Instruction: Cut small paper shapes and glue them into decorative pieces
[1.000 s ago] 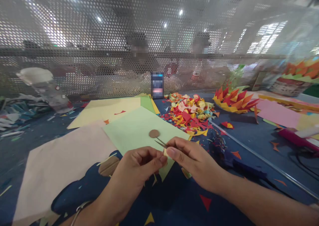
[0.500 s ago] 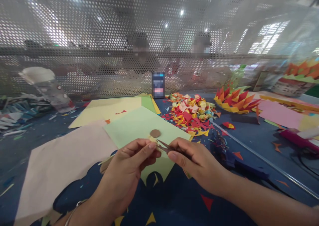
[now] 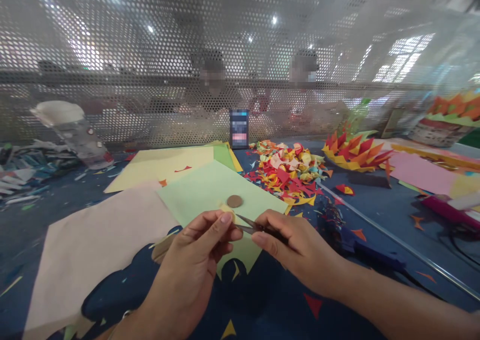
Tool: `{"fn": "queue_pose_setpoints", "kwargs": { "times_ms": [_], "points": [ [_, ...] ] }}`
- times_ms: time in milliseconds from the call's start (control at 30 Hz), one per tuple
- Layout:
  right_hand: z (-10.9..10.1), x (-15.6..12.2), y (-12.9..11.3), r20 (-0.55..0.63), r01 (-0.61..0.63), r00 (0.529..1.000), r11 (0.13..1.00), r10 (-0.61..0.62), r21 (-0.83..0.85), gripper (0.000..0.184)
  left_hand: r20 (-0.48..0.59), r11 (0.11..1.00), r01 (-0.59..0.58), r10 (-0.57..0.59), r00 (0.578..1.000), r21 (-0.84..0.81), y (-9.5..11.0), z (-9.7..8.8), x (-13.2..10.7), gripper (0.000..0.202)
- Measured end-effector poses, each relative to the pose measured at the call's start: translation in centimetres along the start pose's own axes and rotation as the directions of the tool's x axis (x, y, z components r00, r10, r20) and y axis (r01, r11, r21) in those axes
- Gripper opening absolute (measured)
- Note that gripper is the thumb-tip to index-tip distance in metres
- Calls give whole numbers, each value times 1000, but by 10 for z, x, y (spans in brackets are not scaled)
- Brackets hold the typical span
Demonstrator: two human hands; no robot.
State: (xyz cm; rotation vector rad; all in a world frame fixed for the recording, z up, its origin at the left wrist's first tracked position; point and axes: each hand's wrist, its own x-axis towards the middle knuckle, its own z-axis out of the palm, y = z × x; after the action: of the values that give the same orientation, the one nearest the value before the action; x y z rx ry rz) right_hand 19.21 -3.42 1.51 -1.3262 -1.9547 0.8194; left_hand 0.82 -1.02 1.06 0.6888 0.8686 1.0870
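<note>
My left hand (image 3: 198, 252) pinches a small pale yellow paper piece (image 3: 227, 213) between thumb and forefinger. My right hand (image 3: 296, 245) grips small scissors (image 3: 249, 224), whose blades point left and meet the yellow piece. Both hands hover over a light green paper sheet (image 3: 210, 192) lying on the dark blue table (image 3: 262, 305). A small brown paper disc (image 3: 234, 201) rests on the green sheet just beyond the blades.
A pale pink sheet (image 3: 93, 245) lies at the left, yellow sheets (image 3: 161, 165) behind. A heap of coloured paper scraps (image 3: 288, 170) and a spiky red-orange paper piece (image 3: 354, 152) sit at the right. A perforated screen (image 3: 150, 70) stands behind, with people beyond it. A phone (image 3: 239, 128) leans on it.
A second ago both hands' fingertips met on the yellow piece; since then my left hand has moved the piece left and up, and the scissors' blades now reach it.
</note>
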Motion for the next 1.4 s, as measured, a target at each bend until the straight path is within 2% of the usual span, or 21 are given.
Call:
{"fn": "queue_pose_setpoints", "kwargs": {
  "times_ms": [333,500,833,1400],
  "points": [
    [1,-1,0,-9,15,1000,1000,-15,-24,22,-29,997,8,-10,1000,-71,-4,1,-1,16],
    [2,0,1,-13,21,1000,1000,-22,-19,24,0,999,-14,14,1000,-52,-5,-1,-1,14],
    [2,1,1,-23,27,999,999,-27,-26,28,-33,997,6,-8,999,-74,-6,1,-3,16],
    [0,-2,0,-12,-25,1000,1000,25,8,28,-3,999,7,-7,1000,-52,-4,2,-5,14]
  ]
}}
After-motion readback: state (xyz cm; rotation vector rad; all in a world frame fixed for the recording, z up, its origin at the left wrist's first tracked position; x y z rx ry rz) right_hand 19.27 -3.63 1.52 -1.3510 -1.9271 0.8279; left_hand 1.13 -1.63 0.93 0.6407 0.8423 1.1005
